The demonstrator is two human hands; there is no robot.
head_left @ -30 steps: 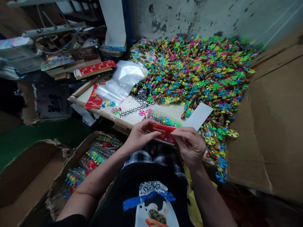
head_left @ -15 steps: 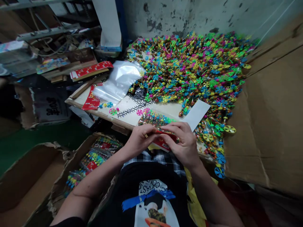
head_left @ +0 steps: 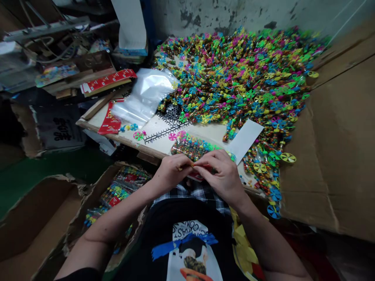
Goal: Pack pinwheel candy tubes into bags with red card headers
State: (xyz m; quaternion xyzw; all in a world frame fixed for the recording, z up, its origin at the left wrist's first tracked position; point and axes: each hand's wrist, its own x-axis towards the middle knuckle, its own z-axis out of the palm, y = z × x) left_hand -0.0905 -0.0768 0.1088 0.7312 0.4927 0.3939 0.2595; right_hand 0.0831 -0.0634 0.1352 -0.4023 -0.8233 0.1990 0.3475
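At the front edge of the table my left hand (head_left: 175, 170) and my right hand (head_left: 223, 175) meet, both closed in a pinch. Between their fingertips is a red printed card (head_left: 207, 167), mostly covered by the fingers. Just beyond the hands, partly under them, lies a clear bag (head_left: 190, 146) filled with candy tubes with coloured fan tops. Whether the card is joined to the bag is hidden. A white card strip (head_left: 247, 138) lies right of the bag.
A big heap of candy fan toys (head_left: 234, 82) covers the back of the table. Clear plastic bags (head_left: 146, 93) and red cards (head_left: 110, 121) lie left. An open carton (head_left: 99, 191) with packed bags stands below left. A tall cardboard sheet (head_left: 336, 148) borders the right side.
My fingertips have drawn closer together along the red card, and less of it shows. The right hand has shifted slightly left. The camera view has moved a little.
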